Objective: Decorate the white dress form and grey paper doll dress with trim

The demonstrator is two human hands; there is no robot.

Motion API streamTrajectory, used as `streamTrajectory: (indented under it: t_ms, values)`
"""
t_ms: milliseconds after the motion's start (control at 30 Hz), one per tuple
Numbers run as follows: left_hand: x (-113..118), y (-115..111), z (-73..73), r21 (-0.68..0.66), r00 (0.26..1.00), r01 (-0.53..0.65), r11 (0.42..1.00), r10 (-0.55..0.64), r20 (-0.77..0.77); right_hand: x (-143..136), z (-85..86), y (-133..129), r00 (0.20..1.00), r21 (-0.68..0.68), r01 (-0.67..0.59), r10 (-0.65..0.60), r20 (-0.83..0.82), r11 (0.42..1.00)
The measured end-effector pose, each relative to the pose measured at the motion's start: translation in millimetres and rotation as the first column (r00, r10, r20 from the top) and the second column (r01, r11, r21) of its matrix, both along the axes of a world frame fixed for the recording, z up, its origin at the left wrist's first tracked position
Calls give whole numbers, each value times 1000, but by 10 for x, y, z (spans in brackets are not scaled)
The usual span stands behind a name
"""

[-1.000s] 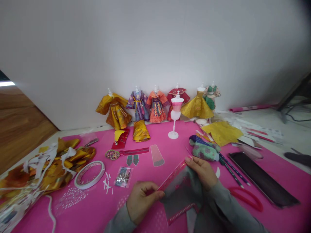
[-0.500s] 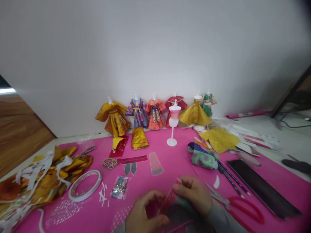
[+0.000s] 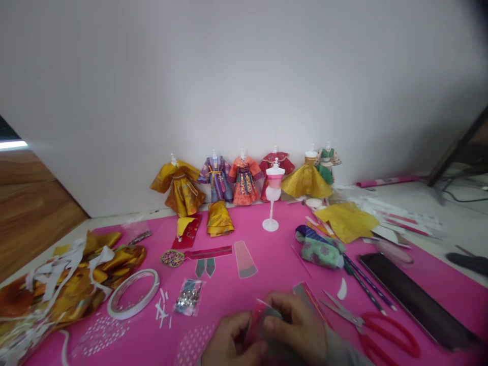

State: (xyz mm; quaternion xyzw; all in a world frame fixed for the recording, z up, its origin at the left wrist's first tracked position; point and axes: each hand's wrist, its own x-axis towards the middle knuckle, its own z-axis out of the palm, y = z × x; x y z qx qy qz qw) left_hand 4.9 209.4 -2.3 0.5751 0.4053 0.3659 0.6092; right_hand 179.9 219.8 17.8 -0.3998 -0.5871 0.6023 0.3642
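Observation:
Near the bottom centre, my left hand (image 3: 231, 340) and my right hand (image 3: 295, 325) both pinch a piece of red and grey-green fabric (image 3: 257, 325). The fabric is blurred and its lower part is mostly hidden by my fingers. A grey strip with a red edge (image 3: 310, 300) lies just beyond my right hand. To the right are open scissors with red handles (image 3: 389, 330) and a small white crescent piece (image 3: 342, 288). Ahead of my hands lies a pale pink panel with a grey end (image 3: 244, 259).
A white mannequin (image 3: 271, 203) stands before a row of dressed dolls by the wall. Left are a tape roll (image 3: 133, 294), a bead packet (image 3: 188, 296) and gold scraps (image 3: 76, 284). Right are pencils (image 3: 366, 282), a green bundle (image 3: 320, 249) and a black case (image 3: 415, 300).
Both hands have shifted slightly and drawn closer together around the fabric. The edge that stood upright between them is now folded or lowered, and the grey strip beside my right hand shows.

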Motion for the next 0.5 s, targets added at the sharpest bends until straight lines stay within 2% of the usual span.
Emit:
streamTrajectory:
  t_ms: [133,233,367,500]
  values:
    - [-107,75,114,-26,992,-37,999,40,124,163,102,41,996,56,-26,22,82,998]
    - [-172,150,175,-53,966,-112,992,122,227,311,142,90,990,79,-23,12,138,997]
    - [-185,212,192,-138,913,-219,966,253,319,411,110,145,989,5,-33,32,146,999]
    - [-165,222,194,-207,880,-251,946,312,358,432,100,194,991,-29,-16,19,136,999]
